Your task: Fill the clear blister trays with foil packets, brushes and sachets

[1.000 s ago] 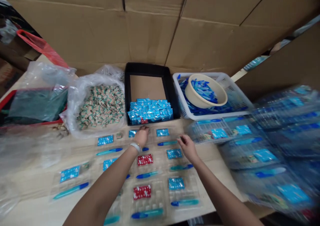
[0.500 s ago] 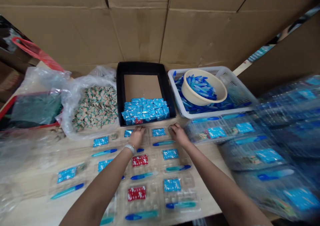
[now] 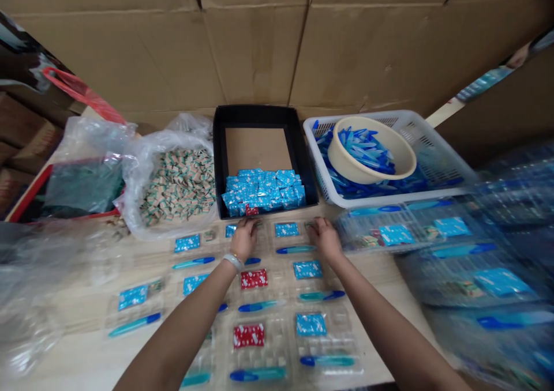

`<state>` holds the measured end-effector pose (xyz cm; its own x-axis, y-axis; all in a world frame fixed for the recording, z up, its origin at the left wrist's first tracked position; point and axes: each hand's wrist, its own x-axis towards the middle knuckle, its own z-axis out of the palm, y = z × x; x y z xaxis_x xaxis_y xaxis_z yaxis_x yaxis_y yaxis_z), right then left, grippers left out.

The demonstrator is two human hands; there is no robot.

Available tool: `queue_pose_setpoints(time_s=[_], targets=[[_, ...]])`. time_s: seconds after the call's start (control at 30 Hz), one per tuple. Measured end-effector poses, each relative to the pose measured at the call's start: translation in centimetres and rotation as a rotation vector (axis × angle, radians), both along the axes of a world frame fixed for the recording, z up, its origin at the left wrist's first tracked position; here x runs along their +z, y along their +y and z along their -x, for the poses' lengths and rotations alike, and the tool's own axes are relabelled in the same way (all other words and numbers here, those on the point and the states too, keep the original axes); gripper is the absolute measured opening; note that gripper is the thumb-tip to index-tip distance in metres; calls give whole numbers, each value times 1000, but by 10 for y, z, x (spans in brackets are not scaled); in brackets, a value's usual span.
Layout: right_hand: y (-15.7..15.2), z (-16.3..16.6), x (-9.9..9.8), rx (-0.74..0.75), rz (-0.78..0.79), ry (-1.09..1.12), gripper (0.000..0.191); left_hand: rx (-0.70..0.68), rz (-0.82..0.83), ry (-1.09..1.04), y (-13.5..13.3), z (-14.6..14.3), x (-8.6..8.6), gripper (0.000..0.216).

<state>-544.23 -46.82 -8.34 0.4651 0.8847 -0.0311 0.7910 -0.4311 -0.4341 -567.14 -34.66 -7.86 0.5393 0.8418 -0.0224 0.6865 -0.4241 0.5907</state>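
Clear plastic blister trays [image 3: 277, 299] lie in rows on the table, each with a blue or red packet and a blue pen. My left hand [image 3: 243, 238] rests palm down on the far tray of the middle row, fingers curled over its small compartment near a blue packet [image 3: 231, 230]. My right hand [image 3: 323, 236] lies on the far tray of the right row, fingers bent at its top right compartment, beside another blue packet [image 3: 287, 229]. Whether either hand pinches something small is hidden. A bracelet circles my left wrist.
A black box [image 3: 220, 149] of blue packets stands just beyond my hands. Left of it is an open plastic bag [image 3: 130, 172] of small green-and-tan pieces. A white basket [image 3: 437, 154] with a cream bowl [image 3: 346, 163] of blue pens sits right. Filled trays [image 3: 454, 252] are stacked at right. Cardboard walls stand behind.
My right hand moved forward from the second tray to the far tray's top right compartment. My left hand stayed on the far middle tray. The view shifted slightly.
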Motion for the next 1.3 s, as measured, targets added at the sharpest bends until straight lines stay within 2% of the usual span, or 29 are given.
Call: queue_pose_setpoints(time_s=[0.07, 0.23, 0.37, 0.57, 0.67, 0.97, 1.13, 1.2, 1.3], targets=[[-1, 3, -1, -13, 11, -24, 19, -7, -43, 27, -1, 3, -1, 28], [0, 5, -4, 34, -3, -35, 25, -122, -134, 162, -4, 8, 2, 26], [-2, 4, -6, -7, -29, -29, 25, -135, -165, 198, -6, 9, 7, 34], [-5, 4, -3, 80, -78, 98, 27, -336, -129, 208, -6, 11, 13, 39], [-6, 4, -2, 57, -111, 102, 31, -386, -142, 212, -5, 12, 15, 39], [-9, 8, 1, 151, 26, -121, 36, -451, -171, 215, -10, 14, 7, 41], [-9, 9, -2, 196, 30, -186, 35, -447, -163, 225, -17, 13, 2, 43], [-11, 9, -3, 185, 10, -220, 37, -452, -160, 211, -18, 16, 7, 45], [-12, 14, -1, 156, -51, -268, 38, -496, -172, 141, -14, 36, 25, 45]])
